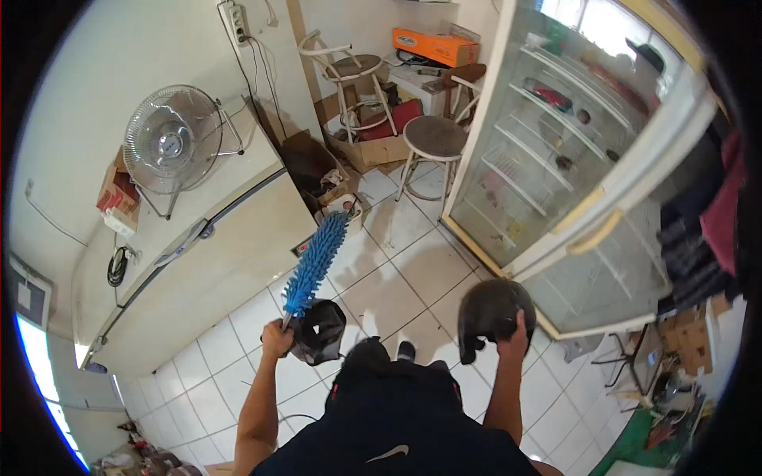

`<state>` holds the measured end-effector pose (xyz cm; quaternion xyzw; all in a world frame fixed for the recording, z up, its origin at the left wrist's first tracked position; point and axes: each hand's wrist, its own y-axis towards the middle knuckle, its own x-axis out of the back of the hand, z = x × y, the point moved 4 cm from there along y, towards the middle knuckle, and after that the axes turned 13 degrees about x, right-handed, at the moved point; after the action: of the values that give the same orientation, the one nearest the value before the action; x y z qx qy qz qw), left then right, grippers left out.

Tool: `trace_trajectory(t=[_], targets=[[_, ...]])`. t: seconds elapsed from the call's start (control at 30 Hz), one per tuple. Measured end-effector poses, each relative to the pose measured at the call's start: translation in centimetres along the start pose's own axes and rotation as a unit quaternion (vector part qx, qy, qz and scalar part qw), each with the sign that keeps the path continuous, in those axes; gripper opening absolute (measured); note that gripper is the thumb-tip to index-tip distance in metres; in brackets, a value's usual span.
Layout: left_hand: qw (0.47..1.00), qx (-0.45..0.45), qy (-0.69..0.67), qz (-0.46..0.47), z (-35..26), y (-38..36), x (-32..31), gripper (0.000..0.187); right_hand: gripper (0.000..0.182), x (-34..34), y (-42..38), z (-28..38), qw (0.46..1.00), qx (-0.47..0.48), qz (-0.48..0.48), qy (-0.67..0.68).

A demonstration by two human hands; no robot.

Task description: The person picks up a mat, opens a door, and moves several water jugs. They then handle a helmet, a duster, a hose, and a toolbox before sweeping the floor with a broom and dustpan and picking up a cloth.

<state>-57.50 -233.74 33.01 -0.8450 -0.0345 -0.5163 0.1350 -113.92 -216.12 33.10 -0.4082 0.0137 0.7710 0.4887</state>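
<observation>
My left hand (277, 339) is closed around the handle of a blue duster (316, 266), whose fluffy head points up and away over the tiled floor. Right beside that hand is a dark, hollow, shell-like object (328, 324) with openings in it; I cannot tell whether the hand also grips it. On the other side, my right hand (514, 337) grips a dark rounded helmet (486, 311) by its edge, fingers against the shell. The helmet overlaps the lower corner of a glass-door display fridge (556, 143) in this view.
A wire-guard fan (171, 141) stands on a long white chest freezer (230, 266) to the left. Two round-seated stools (435, 136) and an orange box (436, 46) are at the back. Clutter lies at lower right around a green surface (635, 444). Cables (255, 79) hang along the wall.
</observation>
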Motion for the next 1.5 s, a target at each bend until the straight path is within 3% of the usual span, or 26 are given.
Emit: trace_trajectory(t=[0.07,0.13,0.3,0.43,0.6,0.63,0.73,0.77,0.97,1.07,1.3,1.43,1.5], targets=[[1.000,-0.014,-0.006,-0.008,-4.8,4.6,-0.2,0.020,0.053,-7.2,4.8,-2.2,0.995,-0.021,0.100,0.015],[0.999,-0.018,-0.027,-0.024,-8.3,9.4,-0.7,0.019,0.057,-13.7,8.6,-4.2,0.998,-0.041,0.021,-0.053],[0.996,-0.028,-0.070,-0.036,-14.9,23.2,-3.4,0.019,0.059,-28.3,17.8,-10.7,0.990,-0.062,0.114,-0.046],[0.995,-0.030,-0.093,-0.027,-19.7,33.0,-4.3,0.021,0.056,-38.7,23.2,-14.9,0.991,-0.078,0.108,-0.015],[0.996,-0.028,-0.086,-0.015,-26.0,43.1,-3.1,0.020,0.047,-51.7,29.7,-16.4,0.978,-0.084,0.182,0.054],[0.991,-0.041,-0.120,-0.048,-26.9,44.5,-2.8,0.019,0.046,-53.5,31.5,-16.9,0.981,-0.069,0.176,0.038],[0.996,-0.011,-0.092,-0.014,-28.8,49.1,-2.0,0.019,0.052,-60.2,37.0,-17.3,0.989,-0.005,0.149,-0.004],[0.995,-0.008,-0.096,-0.011,-29.5,50.6,-1.7,0.019,0.053,-63.4,39.0,-17.3,0.979,0.011,0.201,0.017],[0.996,0.054,-0.070,0.018,-32.9,59.2,-1.2,0.019,0.056,-83.7,50.8,-19.9,0.972,0.064,0.226,-0.002],[0.993,0.090,-0.081,0.000,-34.9,62.5,-0.7,0.018,0.060,-94.8,57.5,-23.5,0.958,0.061,0.282,0.006],[0.989,0.141,-0.043,-0.002,-39.6,68.1,2.8,0.014,0.056,-115.0,69.0,-39.3,0.914,-0.056,0.401,0.007],[0.987,0.147,-0.070,-0.016,-40.2,69.8,2.8,0.017,0.052,-119.4,71.8,-48.8,0.933,-0.140,0.328,-0.051],[0.985,0.156,-0.073,-0.015,-40.5,70.2,3.0,0.018,0.051,-120.0,71.2,-51.8,0.913,-0.171,0.370,-0.025]])
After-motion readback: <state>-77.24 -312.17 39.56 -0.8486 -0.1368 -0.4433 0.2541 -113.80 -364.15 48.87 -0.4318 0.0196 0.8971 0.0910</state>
